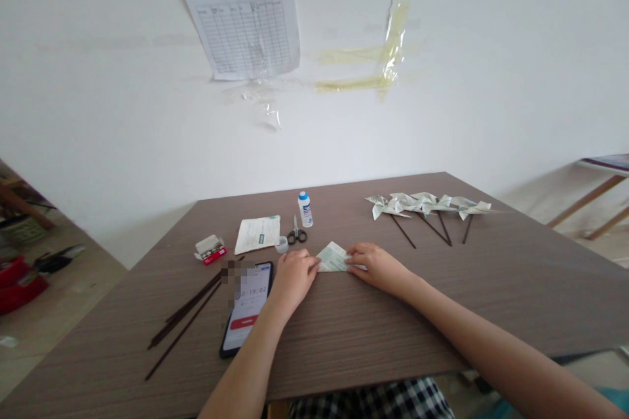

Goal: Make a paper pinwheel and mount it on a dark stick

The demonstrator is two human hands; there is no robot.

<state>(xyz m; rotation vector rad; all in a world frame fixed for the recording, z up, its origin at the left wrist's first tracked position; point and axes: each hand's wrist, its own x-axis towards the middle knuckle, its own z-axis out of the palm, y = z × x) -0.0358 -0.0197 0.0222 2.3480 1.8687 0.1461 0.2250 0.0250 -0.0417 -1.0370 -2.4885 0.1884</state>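
Left hand (295, 272) and right hand (371, 264) rest bent fingers on the lower corners of a folded paper (332, 257), mid-table; whether they pinch it is unclear.
Head view: on the brown table (344, 334), an open red-and-white box (211, 251) holds small, indistinct pieces; a blue-capped bottle (305, 209) has an unreadable label. Pixel blocks (233, 278) and the left forearm (253, 366) partly cover a phone (249, 304) reading "19:02". Printing on the wall sheet (246, 29) is too small to read.
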